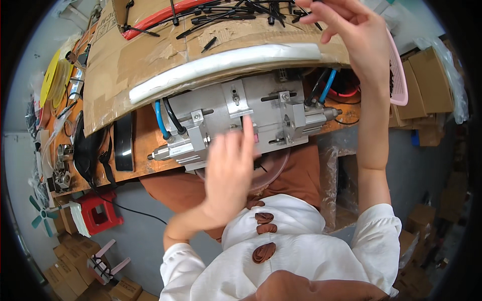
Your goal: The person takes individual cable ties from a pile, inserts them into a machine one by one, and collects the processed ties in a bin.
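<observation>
The left hand (228, 173) is blurred above the near edge of a metal clamping machine (213, 103), index finger stretched toward its middle; whether it pinches anything I cannot tell. The right hand (354, 32) is raised at the far right, fingers loosely bent beside a pile of black plastic pieces (221, 18); its fingertips run to the picture's edge, so I cannot tell whether they hold a piece.

The machine lies at the near edge of a wooden table (140, 143), with a blue hose (161, 120) at its left and another at its right. A small pink bit (256, 137) shows just beside the left hand. Under the machine, over the person's lap, is a clear bowl (282, 164), mostly covered, its contents hard to make out.

Beyond the machine, brown cardboard (113, 95) carries the black pieces, a red strip (168, 16) and, along its near edge, a long white roll (226, 60). Right of it stands a pink basket (400, 80), with something dark at its inner side. Cardboard boxes (429, 83) stand farther right, their insides out of sight.
</observation>
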### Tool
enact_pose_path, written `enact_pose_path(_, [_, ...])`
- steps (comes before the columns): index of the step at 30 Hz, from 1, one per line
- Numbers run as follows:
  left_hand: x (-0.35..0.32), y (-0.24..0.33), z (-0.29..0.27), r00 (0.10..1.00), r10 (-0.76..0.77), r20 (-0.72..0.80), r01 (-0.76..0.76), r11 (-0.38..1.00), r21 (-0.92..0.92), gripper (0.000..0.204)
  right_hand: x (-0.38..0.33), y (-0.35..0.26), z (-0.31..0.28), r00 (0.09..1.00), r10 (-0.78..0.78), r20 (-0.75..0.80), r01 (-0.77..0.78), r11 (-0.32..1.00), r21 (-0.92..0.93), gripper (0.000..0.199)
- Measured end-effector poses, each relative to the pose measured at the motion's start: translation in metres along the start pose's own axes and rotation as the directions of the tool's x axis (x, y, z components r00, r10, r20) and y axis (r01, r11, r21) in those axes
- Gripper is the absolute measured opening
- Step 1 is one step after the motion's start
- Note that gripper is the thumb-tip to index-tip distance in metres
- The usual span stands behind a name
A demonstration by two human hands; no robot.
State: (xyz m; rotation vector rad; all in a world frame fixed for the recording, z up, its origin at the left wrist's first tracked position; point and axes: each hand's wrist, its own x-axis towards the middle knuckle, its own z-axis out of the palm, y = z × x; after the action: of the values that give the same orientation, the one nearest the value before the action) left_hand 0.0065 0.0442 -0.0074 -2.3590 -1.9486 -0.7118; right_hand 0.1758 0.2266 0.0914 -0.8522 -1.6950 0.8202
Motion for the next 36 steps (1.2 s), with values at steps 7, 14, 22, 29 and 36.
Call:
enact_pose_path(7, [0.187,-0.099,-0.024,0.886,0.332,-0.323,-0.292,0.942,0.168,0.025,-0.136,0.017,0.035,0.951,-0.221,0.217,0.229,0.973,-0.012,0.033])
enact_pose_path(14, [0.173,-0.130,-0.053,0.951,0.240,-0.197,-0.260,0.962,-0.084,0.019,-0.207,0.035,0.074,0.933,-0.141,0.332,0.239,0.930,-0.277,0.062])
enact_pose_path(22, [0.118,-0.127,-0.080,0.987,0.132,0.092,-0.110,0.971,-0.212,0.021,-0.207,0.048,0.082,0.915,-0.093,0.392,0.229,0.921,-0.315,0.069])
enact_pose_path(29, [0.043,-0.061,-0.045,0.929,0.028,-0.369,-0.062,0.995,-0.081,0.026,-0.192,0.029,0.060,0.914,-0.106,0.391,0.246,0.913,-0.326,0.067])
enact_pose_path(36, [-0.045,0.009,0.030,0.998,-0.063,-0.017,0.059,0.981,-0.183,0.070,-0.180,0.013,0.037,0.982,-0.013,0.189,0.078,0.936,-0.343,0.061])
